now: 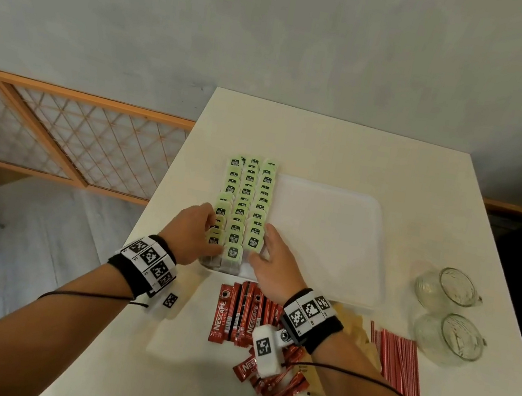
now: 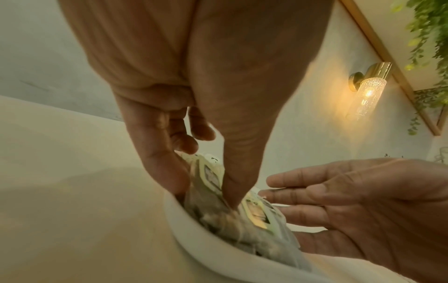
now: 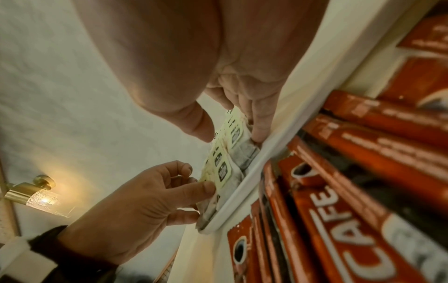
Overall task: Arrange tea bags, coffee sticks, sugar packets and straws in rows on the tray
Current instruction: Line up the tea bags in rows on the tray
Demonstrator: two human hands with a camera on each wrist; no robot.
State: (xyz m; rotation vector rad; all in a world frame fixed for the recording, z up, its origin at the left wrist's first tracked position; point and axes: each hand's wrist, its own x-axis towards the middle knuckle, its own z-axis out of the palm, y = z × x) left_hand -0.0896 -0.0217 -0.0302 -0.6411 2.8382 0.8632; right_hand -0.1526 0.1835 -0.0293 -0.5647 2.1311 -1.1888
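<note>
Tea bags with pale green paper tags [image 1: 245, 202] stand in 3 overlapping rows along the left side of the white rectangular plastic tray [image 1: 327, 229], which lies on the cream table [image 1: 331, 140]. The right part of the tray is bare.

Left hand [image 1: 193, 235]: at the near end of the leftmost row. In the left wrist view the thumb and fingers [image 2: 157, 153] pinch the nearest tea bags of that row just inside the tray's rim; the right wrist view shows the same pinch on a tag.

Right hand [image 1: 271, 261]: at the near end of the rightmost row, palm turned toward the bags. Fingers extended and relaxed, fingertips [image 3: 259, 132] touching the near bags by the tray rim; holds nothing.

Red Nescafe coffee sticks [image 1: 240, 315]: loose heap on the table just in front of the tray, partly under the right wrist. Red striped straws [image 1: 398, 362]: a bundle on the table to the right of the sticks. Pale yellowish packets [image 1: 352, 323]: between sticks and straws, mostly hidden; cannot tell what kind.

2 clear glass mugs [image 1: 447, 312] lie on their sides near the table's right edge, beside the tray. A lit brass wall lamp [image 2: 366, 90] shows in both wrist views. An orange wooden lattice frame [image 1: 66, 137] stands to the left of the table.
</note>
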